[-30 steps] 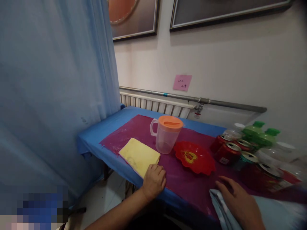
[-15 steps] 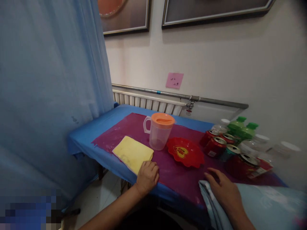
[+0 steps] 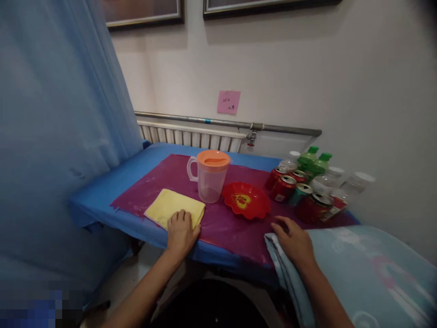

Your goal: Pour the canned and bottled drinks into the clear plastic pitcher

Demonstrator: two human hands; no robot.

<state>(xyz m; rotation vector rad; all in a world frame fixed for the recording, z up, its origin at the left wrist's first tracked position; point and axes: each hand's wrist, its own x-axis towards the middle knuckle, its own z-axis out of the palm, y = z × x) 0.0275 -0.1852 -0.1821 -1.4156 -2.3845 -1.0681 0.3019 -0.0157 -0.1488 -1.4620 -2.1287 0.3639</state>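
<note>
My left hand (image 3: pixel 180 232) lies on the near right part of a folded yellow cloth (image 3: pixel 170 202), fingers on top and thumb apart at the cloth's right edge. Resting on a folded light blue blanket (image 3: pixel 341 259) at the right is my right hand (image 3: pixel 294 239), open, its fingers loosely bent with a gap at the thumb. Behind the cloth stands a clear plastic pitcher (image 3: pixel 210 184) with an orange lid. A red scalloped plate (image 3: pixel 256 202) with a yellow emblem sits between the pitcher and my right hand.
Several drink cans (image 3: pixel 283 187) and plastic bottles (image 3: pixel 323 164) crowd the right side. A purple sheet (image 3: pixel 225 232) covers part of the blue-covered table (image 3: pixel 102 182). A blue curtain (image 3: pixel 61 136) hangs at left; a pipe (image 3: pixel 287 129) and radiator (image 3: pixel 191 136) run along the wall.
The view has shifted, so things sit further left and slightly higher. My left hand has moved from the cloth's near right corner further onto its top. My right hand remains on the blanket.
</note>
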